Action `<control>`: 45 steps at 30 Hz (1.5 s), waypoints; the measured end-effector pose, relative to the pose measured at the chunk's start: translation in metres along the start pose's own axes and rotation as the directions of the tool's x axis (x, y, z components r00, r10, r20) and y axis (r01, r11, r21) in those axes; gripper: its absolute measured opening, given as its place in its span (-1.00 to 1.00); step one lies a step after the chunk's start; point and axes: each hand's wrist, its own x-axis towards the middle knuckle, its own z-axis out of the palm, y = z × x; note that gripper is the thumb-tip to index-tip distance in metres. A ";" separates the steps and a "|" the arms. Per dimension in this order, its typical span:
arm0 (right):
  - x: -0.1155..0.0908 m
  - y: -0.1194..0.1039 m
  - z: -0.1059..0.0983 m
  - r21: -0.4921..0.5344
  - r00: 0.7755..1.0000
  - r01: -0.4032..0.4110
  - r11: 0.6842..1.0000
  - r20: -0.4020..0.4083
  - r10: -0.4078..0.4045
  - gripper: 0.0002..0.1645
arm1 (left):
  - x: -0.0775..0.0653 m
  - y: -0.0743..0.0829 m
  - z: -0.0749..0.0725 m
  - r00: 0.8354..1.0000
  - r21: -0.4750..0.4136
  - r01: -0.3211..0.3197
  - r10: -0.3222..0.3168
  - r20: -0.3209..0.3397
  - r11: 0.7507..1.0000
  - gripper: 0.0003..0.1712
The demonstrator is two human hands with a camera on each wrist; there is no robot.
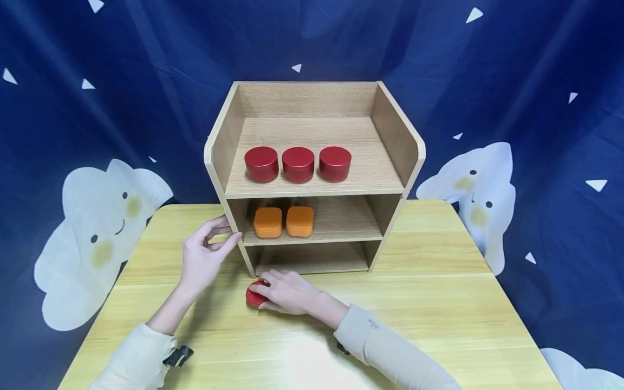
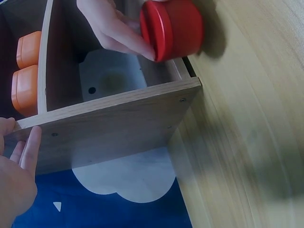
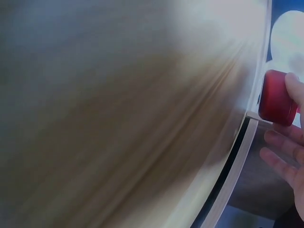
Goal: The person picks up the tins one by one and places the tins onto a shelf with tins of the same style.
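Note:
My right hand (image 1: 292, 292) holds a round red tin (image 1: 254, 295) between thumb and fingers, in front of the shelf's lower left corner. The left wrist view shows the tin (image 2: 178, 29) on its side or tilted, close to the tabletop; whether it touches the wood I cannot tell. My left hand (image 1: 205, 260) touches the left side panel of the wooden shelf (image 1: 312, 189), thumb by the front edge and fingers along the outer face. Three red tins (image 1: 298, 164) stand in a row on the top board. Two orange square tins (image 1: 268, 222) sit on the middle board, towards the left.
The shelf's bottom compartment (image 1: 312, 257) lies just behind my right hand. Under it all is a light wooden table (image 1: 439, 303). A dark blue curtain (image 1: 312, 38) with white clouds and triangles hangs behind.

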 end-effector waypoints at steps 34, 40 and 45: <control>-0.073 0.021 -0.035 0.006 0.978 -0.032 0.999 -0.204 0.032 -0.39 | 0.000 -0.003 0.000 1.000 -0.030 -0.022 0.022 -0.006 0.999 -0.52; -0.081 0.028 -0.043 -0.025 0.966 -0.034 0.999 -0.258 0.026 -0.38 | 0.000 -0.003 0.000 1.000 -0.028 -0.020 0.020 -0.004 0.999 -0.54; -0.089 0.031 -0.051 -0.029 0.959 -0.046 0.999 -0.282 0.036 -0.39 | 0.000 -0.003 0.000 1.000 -0.021 -0.022 0.022 -0.001 1.000 -0.54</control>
